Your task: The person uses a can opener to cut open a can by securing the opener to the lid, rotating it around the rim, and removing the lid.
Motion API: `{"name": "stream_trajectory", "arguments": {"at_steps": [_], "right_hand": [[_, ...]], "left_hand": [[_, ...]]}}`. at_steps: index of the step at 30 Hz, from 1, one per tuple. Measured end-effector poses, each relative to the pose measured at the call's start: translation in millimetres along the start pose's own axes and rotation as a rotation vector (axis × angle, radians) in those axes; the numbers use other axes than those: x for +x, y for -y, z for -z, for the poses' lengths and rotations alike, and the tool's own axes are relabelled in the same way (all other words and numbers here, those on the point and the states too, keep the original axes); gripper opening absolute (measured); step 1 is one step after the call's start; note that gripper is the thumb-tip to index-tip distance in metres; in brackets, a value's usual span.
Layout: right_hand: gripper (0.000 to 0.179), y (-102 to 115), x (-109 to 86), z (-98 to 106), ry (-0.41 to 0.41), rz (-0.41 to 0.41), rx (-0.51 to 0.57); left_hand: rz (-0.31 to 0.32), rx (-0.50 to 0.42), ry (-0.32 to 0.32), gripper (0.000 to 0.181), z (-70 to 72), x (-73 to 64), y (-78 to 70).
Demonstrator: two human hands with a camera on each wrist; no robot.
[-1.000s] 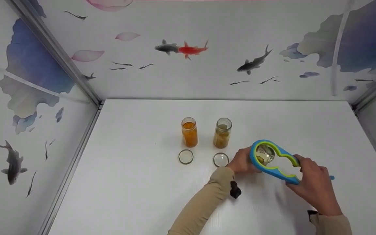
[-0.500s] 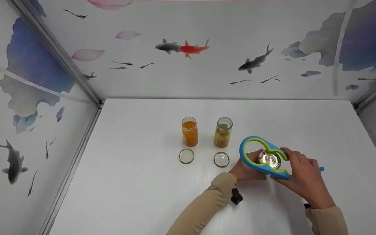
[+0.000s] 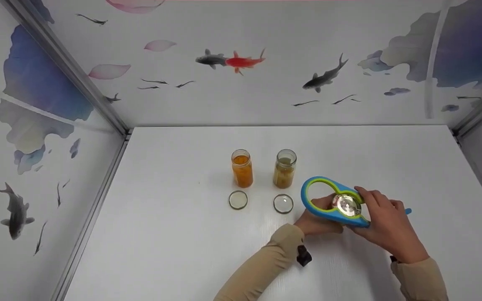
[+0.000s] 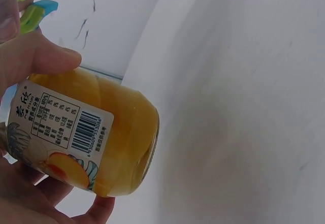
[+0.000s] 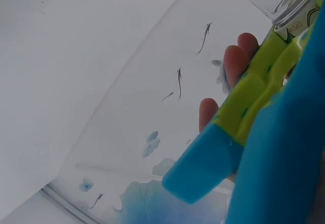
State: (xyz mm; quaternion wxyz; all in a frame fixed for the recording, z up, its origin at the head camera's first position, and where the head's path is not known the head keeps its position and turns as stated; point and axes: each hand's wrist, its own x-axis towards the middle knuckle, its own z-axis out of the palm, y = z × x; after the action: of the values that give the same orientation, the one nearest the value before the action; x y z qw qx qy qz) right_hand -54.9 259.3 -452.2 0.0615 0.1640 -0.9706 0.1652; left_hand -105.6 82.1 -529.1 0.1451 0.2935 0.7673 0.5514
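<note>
My left hand (image 3: 318, 221) grips a glass jar (image 4: 124, 132) of yellow fruit with a peach-printed label, tilted in the left wrist view. My right hand (image 3: 391, 228) squeezes the handles of a blue and lime-green jar opener (image 3: 335, 215). Inside the opener's smaller gap, nearer the handles, sits the jar's shiny metal lid (image 3: 346, 205); the larger loop stays empty. In the right wrist view the green inner edge (image 5: 244, 99) lies right at the lid's printed rim. From the head view, the jar's body is mostly hidden under the opener and hands.
Two lidless jars stand further back: one with orange contents (image 3: 243, 172), one with yellowish-green contents (image 3: 284, 173). In front of them lie two round lids, a left lid (image 3: 238, 200) and a right lid (image 3: 283, 204). White walls with painted fish border the white table (image 3: 161, 234).
The opener has slid left across the jar, so the lid passed from its large loop into the smaller gap. My right hand moved left with it and closed the handles slightly.
</note>
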Motion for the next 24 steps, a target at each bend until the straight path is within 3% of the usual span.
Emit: {"name": "stream_trajectory", "arguments": {"at_steps": [7,13,19,24], "right_hand": [[0.076,-2.3,0.3,3.4,0.018,-0.003,-0.013],[0.075,-3.5,-0.4,0.9,0.039,0.000,0.014],[0.077,-2.9,-2.0,-0.8,0.052,-0.006,0.034],[0.077,-3.3,-2.2,-0.5,0.062,-0.005,0.051]], "left_hand": [[-0.011,-0.071,-0.044,0.077,3.7,-6.6,6.6],[-0.063,-0.092,-0.002,0.078,6.4,-7.5,9.8],[-0.024,-0.105,0.041,0.074,9.7,-10.1,10.2],[-0.031,-0.128,0.077,0.073,12.6,-10.5,12.3]]}}
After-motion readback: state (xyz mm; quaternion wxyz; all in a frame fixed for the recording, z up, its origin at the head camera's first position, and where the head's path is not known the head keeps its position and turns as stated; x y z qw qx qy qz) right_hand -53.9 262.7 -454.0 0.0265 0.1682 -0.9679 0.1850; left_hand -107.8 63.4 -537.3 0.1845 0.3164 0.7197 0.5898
